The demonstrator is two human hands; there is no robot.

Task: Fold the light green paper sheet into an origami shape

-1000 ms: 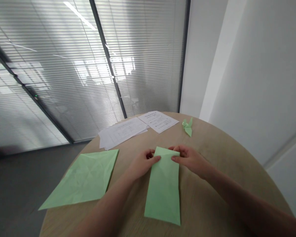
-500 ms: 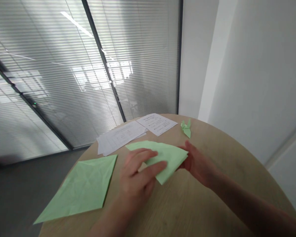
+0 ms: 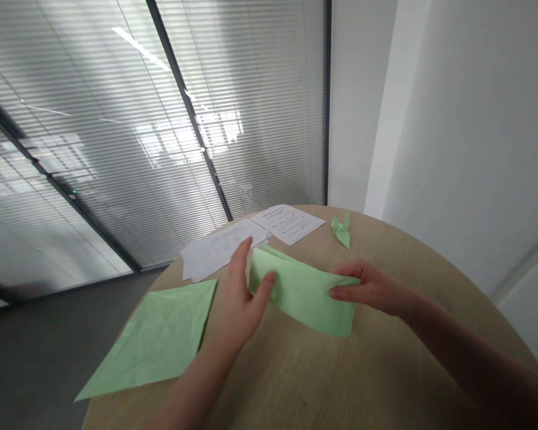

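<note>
A folded sheet of light green paper (image 3: 307,292) is held up above the round table between my two hands. My right hand (image 3: 372,288) pinches its right end, thumb on the near face and fingers behind. At the left end, my left hand (image 3: 246,295) grips the paper between the thumb in front and the fingers at its edge. Along the top left the layers of the paper stand slightly apart. A larger green paper (image 3: 155,334), creased all over, lies on the table to the left of my left forearm.
A small folded green paper figure (image 3: 341,232) stands near the far edge of the wooden table (image 3: 323,382). White printed sheets (image 3: 289,224) overlap at the back left. Beyond are a glass partition with blinds (image 3: 269,119) and a white wall (image 3: 466,131).
The folded paper has turned from a slanted, pointed shape to a wider strip facing me. My right hand now pinches its right end, and my left hand has shifted to its left edge.
</note>
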